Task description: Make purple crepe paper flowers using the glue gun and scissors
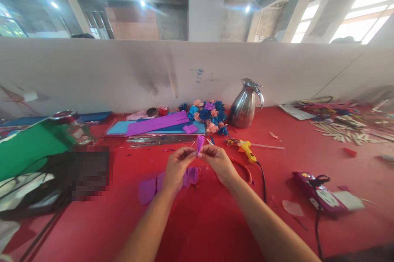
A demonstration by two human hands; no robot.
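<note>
Between my two hands, above the red table, a purple crepe paper petal (pixel 200 144) stands upright, pinched at its lower end. My left hand (pixel 181 162) grips it from the left with thumb and fingertips. From the right, my right hand (pixel 219 162) pinches the same end, its fingertips meeting the left ones. Behind and below my left hand lie more purple paper pieces (pixel 147 190), partly covered by the wrist. Beyond the hands sits a heap of blue, pink and purple paper flowers (pixel 205 115). Scissors seem to lie just behind my fingers, mostly hidden.
A yellow glue gun (pixel 247 150) with a black cable lies right of my hands. Behind it stands a steel jug (pixel 243 106). Purple paper strips (pixel 156 124) lie at the back, a glass jar (pixel 75 128) at left, a power strip (pixel 321 194) and wooden sticks (pixel 341 131) at right.
</note>
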